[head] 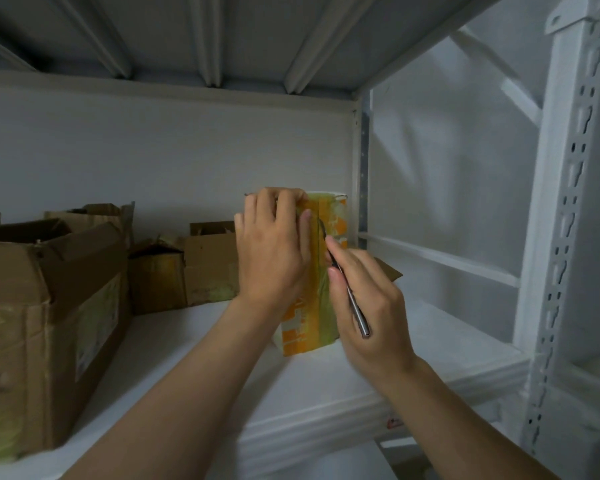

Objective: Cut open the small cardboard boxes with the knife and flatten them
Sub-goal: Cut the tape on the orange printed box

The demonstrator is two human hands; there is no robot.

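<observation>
A small orange-and-white printed cardboard box [331,216] stands upright on the white shelf [430,344]. My left hand [272,247] grips the box from the front near its top, fingers curled over the upper edge. My right hand [368,306] holds a thin metal knife [352,299] like a pen. Its tip is against the taped seam running down the box's front face, just right of my left thumb. The lower part of the box shows between my two wrists.
A large brown carton [45,327] fills the shelf's left side. Two smaller brown boxes [187,268] stand behind, near the back wall. A flat piece of cardboard [388,270] lies behind my right hand. A white perforated upright [568,216] rises on the right.
</observation>
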